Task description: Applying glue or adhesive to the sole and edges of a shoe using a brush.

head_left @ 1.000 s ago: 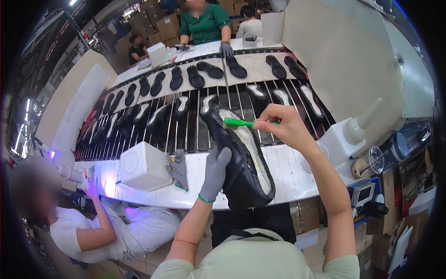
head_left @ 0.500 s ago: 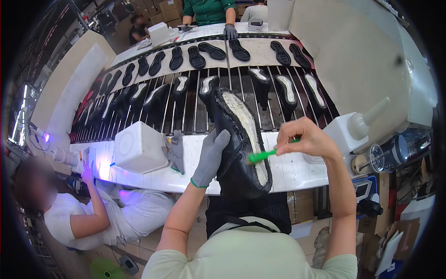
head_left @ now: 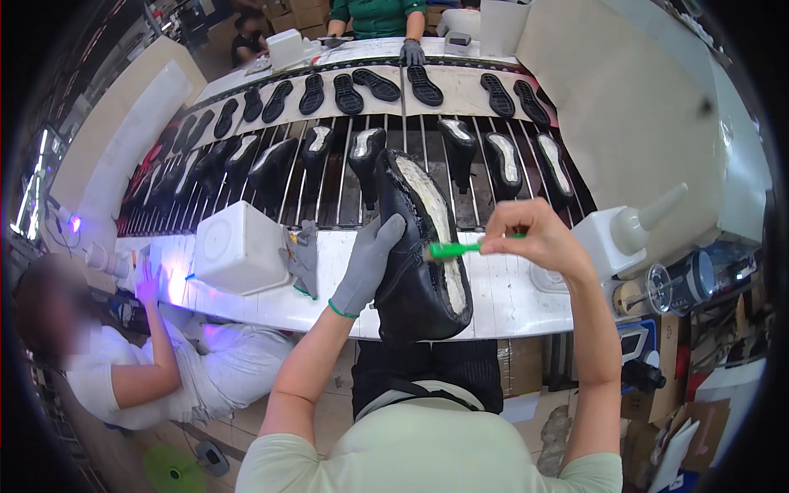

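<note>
A black shoe upper (head_left: 400,279) is tilted up in front of me with its pale, unsoled underside facing me. My left hand (head_left: 367,261), in a grey glove with a green cuff, is closed around its left side. Bare, my right hand (head_left: 526,236) pinches the handle of a small green brush (head_left: 452,249). The brush's bristles meet the shoe's bottom edge around the middle, along a dark, glossy border. Part of the handle is hidden behind my fingers.
Several black shoe uppers (head_left: 506,168) rest soles-up on a metal rod conveyor (head_left: 333,185), with black outsoles (head_left: 425,85) on a belt beyond. A white container (head_left: 240,246), a loose grey glove (head_left: 304,259) and a nozzle bottle (head_left: 612,230) stand on the bench. One person sits left; another's gloved hand is across.
The brush in my right hand has moved up along the shoe's edge, toward its narrower middle. My left hand and the shoe have shifted slightly left in view.
</note>
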`<move>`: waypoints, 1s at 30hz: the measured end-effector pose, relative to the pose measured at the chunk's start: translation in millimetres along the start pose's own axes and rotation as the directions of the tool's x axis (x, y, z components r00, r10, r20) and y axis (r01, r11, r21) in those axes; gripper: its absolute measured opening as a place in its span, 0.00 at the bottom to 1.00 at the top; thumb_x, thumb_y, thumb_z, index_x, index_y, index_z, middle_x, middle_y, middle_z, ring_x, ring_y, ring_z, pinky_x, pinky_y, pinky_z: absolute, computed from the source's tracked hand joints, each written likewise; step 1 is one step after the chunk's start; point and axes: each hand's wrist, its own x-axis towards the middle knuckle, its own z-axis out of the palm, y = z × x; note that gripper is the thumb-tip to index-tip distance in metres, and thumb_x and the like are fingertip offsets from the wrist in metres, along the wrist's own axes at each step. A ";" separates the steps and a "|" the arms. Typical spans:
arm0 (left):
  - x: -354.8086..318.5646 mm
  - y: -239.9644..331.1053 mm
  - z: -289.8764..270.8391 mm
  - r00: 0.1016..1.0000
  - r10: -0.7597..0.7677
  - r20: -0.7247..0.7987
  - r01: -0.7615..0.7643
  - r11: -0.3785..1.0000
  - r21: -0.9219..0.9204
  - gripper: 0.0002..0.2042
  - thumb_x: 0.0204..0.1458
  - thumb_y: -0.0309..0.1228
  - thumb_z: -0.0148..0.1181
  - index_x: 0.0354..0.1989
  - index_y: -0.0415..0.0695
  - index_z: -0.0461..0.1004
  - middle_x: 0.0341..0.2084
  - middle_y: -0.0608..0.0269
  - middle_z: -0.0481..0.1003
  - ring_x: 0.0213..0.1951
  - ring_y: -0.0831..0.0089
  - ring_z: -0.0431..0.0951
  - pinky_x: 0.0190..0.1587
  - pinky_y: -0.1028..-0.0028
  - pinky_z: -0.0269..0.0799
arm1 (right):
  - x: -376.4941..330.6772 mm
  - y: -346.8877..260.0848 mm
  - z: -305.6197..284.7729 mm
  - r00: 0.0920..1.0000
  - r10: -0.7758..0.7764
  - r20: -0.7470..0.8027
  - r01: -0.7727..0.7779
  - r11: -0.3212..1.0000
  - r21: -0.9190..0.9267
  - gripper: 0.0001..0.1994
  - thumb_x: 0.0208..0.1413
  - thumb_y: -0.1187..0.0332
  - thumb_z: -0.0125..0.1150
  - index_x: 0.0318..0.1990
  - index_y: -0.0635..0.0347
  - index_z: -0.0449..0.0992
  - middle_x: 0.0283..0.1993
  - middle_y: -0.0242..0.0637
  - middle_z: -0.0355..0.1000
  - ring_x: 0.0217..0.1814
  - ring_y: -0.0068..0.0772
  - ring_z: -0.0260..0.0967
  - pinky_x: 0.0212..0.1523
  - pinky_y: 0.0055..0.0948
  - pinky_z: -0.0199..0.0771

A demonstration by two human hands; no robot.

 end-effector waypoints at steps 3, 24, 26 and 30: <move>4.8 -0.7 -3.6 0.998 -0.055 -0.040 0.055 0.998 0.008 0.24 0.57 0.48 0.54 0.45 0.36 0.72 0.34 0.65 0.75 0.34 0.80 0.74 0.39 0.79 0.71 | -7.0 -2.4 4.3 0.995 -0.044 0.093 0.045 0.999 -0.012 0.07 0.46 0.69 0.71 0.26 0.62 0.80 0.24 0.30 0.72 0.26 0.19 0.64 0.27 0.23 0.60; -5.6 -41.3 5.2 0.821 -0.511 0.254 0.556 0.817 -0.154 0.21 0.64 0.43 0.42 0.58 0.42 0.67 0.50 0.60 0.74 0.47 0.74 0.76 0.52 0.75 0.71 | 26.5 -19.1 -8.4 0.860 0.042 0.509 -0.079 0.996 0.051 0.07 0.43 0.72 0.73 0.26 0.67 0.81 0.26 0.37 0.75 0.31 0.25 0.72 0.30 0.21 0.66; -16.1 -44.2 15.7 0.857 -0.359 0.370 0.377 0.926 0.025 0.20 0.66 0.41 0.41 0.60 0.43 0.65 0.51 0.62 0.73 0.48 0.75 0.75 0.53 0.77 0.70 | 30.0 -14.0 -10.9 0.861 -0.016 0.509 -0.040 0.994 0.099 0.08 0.45 0.67 0.73 0.27 0.62 0.82 0.24 0.27 0.75 0.23 0.13 0.61 0.22 0.19 0.53; -40.5 -21.8 45.1 0.801 -0.429 0.418 0.536 0.825 -0.180 0.19 0.63 0.41 0.47 0.57 0.43 0.67 0.36 0.59 0.77 0.32 0.74 0.79 0.35 0.76 0.76 | 35.3 -20.6 -13.6 0.839 0.018 0.543 -0.096 0.989 0.116 0.07 0.42 0.73 0.73 0.26 0.67 0.81 0.27 0.37 0.76 0.30 0.25 0.72 0.30 0.21 0.66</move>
